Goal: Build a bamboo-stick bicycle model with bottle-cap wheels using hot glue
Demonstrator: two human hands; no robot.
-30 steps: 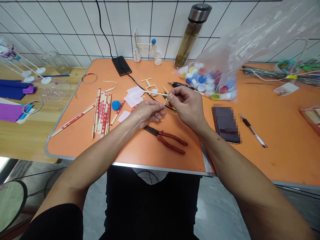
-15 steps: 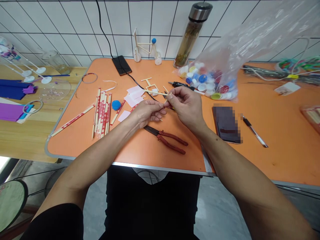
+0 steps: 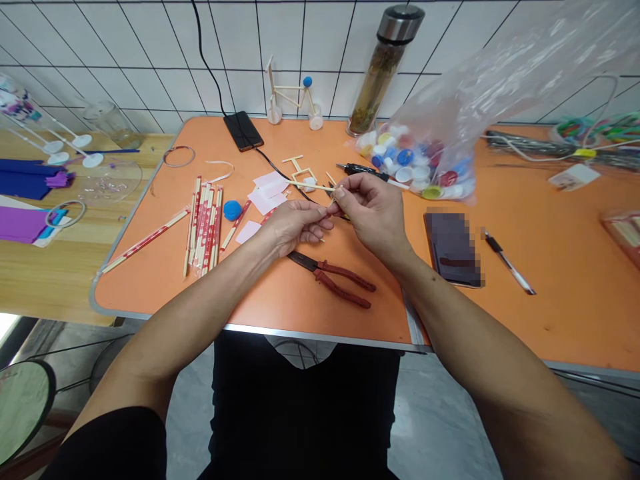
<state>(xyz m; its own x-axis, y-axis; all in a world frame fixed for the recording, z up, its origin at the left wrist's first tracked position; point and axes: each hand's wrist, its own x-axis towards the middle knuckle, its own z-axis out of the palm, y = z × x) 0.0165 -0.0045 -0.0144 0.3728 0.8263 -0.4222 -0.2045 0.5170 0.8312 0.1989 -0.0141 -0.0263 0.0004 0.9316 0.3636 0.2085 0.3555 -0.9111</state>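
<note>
My right hand (image 3: 373,212) pinches a thin wooden stick (image 3: 311,185) that points left from its thumb and finger. Close against it, my left hand (image 3: 304,225) is closed on another thin wooden stick, whose short end (image 3: 322,240) pokes out below the fingers. The fingertips of both hands meet, hiding where the sticks come together. Red-handled pliers (image 3: 345,279) lie just below my hands. Beyond them is a small frame of glued sticks (image 3: 303,175), beside pale pink paper squares (image 3: 267,193).
Wrapped chopsticks (image 3: 204,230) and a blue cap (image 3: 233,211) lie to the left. A stick bicycle model (image 3: 290,97) and a tall tea bottle (image 3: 383,73) stand by the wall. Right are a bag of bottle caps (image 3: 425,157), a phone (image 3: 453,248) and a pen (image 3: 510,263).
Almost nothing differs. Both hands hold the same place, with only a very slight shift of the fingers and sticks.
</note>
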